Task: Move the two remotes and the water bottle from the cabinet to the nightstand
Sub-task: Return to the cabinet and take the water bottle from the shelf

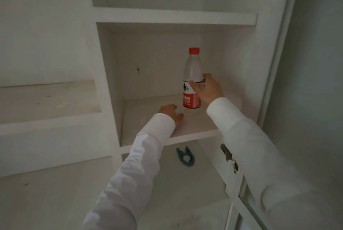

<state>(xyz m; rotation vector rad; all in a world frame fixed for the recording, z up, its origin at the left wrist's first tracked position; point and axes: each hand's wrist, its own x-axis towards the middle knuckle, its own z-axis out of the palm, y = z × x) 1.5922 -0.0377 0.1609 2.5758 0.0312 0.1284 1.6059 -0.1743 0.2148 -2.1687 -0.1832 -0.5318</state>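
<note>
- Water bottle [192,73] upright on the cabinet shelf [196,127].
- Right hand [208,88] wrapped around bottle's middle.
- Left hand [171,113] flat on shelf, fingers loose, holding nothing.

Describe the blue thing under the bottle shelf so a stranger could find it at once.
Start at the white cabinet and find the shelf where the water bottle stands. Look one level down, just below that shelf's front edge. The blue plastic clip lies there alone, the only coloured item on that level.
</note>
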